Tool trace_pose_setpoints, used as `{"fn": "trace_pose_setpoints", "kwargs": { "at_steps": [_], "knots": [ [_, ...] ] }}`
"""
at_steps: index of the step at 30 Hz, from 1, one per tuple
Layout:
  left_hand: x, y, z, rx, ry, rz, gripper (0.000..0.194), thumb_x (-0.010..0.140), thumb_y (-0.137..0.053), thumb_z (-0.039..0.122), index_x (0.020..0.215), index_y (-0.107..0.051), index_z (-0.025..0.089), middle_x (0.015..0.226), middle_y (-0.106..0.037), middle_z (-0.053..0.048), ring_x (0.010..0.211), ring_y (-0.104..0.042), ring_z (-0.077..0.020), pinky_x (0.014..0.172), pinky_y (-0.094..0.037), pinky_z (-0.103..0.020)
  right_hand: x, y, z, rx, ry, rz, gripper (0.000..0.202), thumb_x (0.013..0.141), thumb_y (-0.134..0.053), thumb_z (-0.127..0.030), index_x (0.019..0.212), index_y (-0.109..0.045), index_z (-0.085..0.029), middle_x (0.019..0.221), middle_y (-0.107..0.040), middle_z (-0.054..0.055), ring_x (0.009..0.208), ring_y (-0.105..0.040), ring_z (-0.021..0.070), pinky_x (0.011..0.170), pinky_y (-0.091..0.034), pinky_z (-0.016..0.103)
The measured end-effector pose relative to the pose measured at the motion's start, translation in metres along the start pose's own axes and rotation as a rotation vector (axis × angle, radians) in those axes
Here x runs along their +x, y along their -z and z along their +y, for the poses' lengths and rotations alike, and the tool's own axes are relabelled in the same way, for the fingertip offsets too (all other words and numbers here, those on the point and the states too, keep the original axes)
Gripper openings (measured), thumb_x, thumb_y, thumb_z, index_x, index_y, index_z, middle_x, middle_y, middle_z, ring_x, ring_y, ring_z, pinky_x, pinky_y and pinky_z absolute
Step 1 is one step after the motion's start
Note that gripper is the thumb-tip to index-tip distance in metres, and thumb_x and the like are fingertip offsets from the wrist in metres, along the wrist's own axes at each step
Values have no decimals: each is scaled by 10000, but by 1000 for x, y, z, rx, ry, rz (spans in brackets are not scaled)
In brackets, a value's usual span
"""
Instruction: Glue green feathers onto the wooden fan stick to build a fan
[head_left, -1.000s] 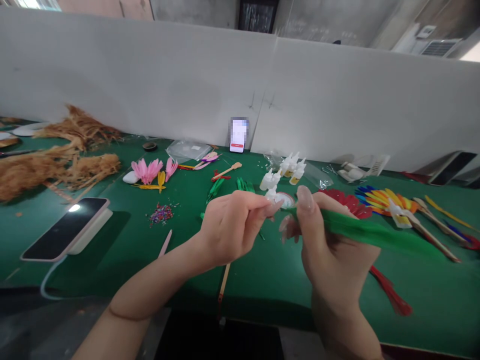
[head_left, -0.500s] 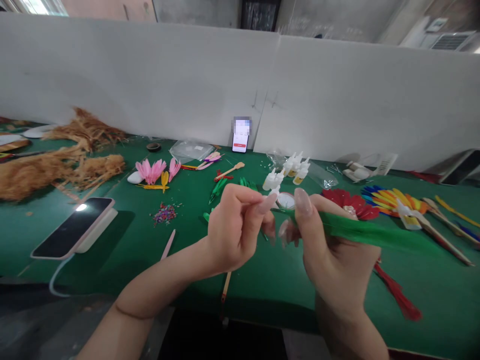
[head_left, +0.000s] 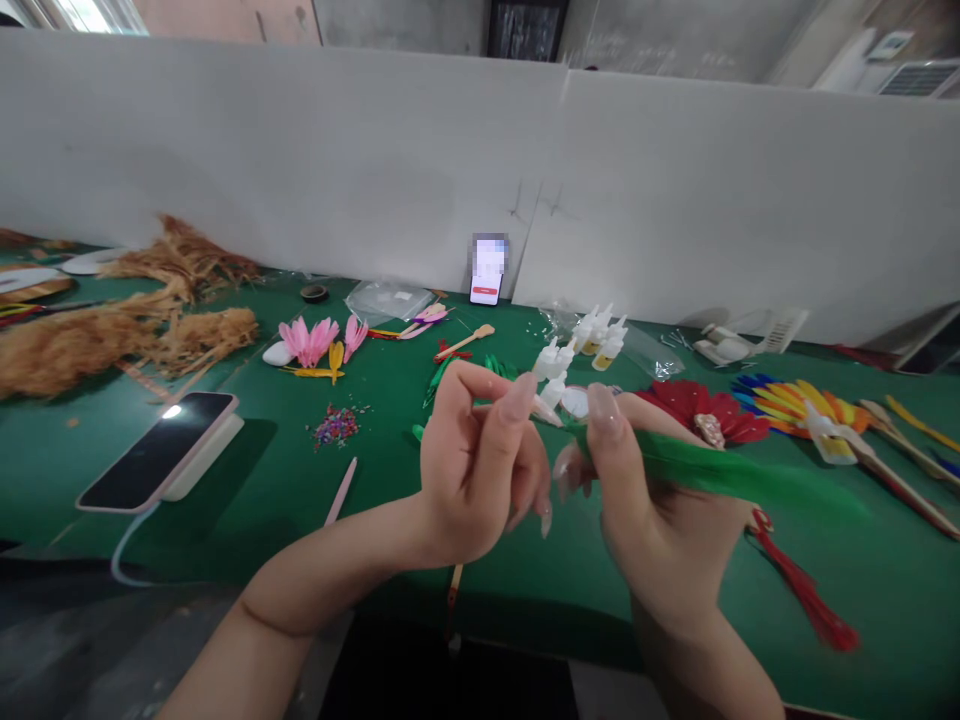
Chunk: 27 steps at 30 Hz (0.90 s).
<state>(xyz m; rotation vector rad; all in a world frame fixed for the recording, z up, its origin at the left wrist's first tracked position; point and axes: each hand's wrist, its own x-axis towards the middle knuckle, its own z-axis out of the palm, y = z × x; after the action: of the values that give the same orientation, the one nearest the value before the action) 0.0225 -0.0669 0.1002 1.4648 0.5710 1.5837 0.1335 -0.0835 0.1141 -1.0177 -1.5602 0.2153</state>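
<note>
Above the green tabletop (head_left: 570, 570), the green feather (head_left: 720, 468) looks long, slender, soft-edged.

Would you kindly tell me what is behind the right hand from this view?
Behind the right hand, part of a red flower-like piece shows above it and a red tassel beside it; whatever the hand itself covers cannot be seen.

Long, glossy nails (head_left: 607, 412) tip the left hand (head_left: 472, 470) and right hand (head_left: 664, 515). Behind them, both forearms (head_left: 360, 555) are bare, the left creased
</note>
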Motion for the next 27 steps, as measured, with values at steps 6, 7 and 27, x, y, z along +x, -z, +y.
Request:
{"fn": "trace_pose_setpoints", "kwargs": {
  "at_steps": [6,7,27],
  "knots": [
    [0,4,0,-83,12,-90,206,980,-352,402,838,-323,256,354,-297,142,228,-354,-69,248,-284,-186,0,1,-2,19,-32,-10,336,901,-525,-160,566,-510,-183,487,-499,-64,422,-463,50,427,-394,203],
    [0,5,-1,-103,15,-118,209,979,-359,400,834,-326,253,351,-294,142,228,-352,-67,253,-291,-183,0,1,-2,23,-36,-8,342,903,-526,-160,562,-507,-182,483,-500,-67,420,-463,46,426,-391,200],
    [8,28,6,-348,242,-543,220,939,-435,438,836,-385,251,342,-254,137,214,-253,-45,238,-221,-122,-5,2,-12,32,-52,109,360,914,-544,-226,557,-518,-191,504,-493,-61,445,-449,61,448,-384,244]
  ]
}}
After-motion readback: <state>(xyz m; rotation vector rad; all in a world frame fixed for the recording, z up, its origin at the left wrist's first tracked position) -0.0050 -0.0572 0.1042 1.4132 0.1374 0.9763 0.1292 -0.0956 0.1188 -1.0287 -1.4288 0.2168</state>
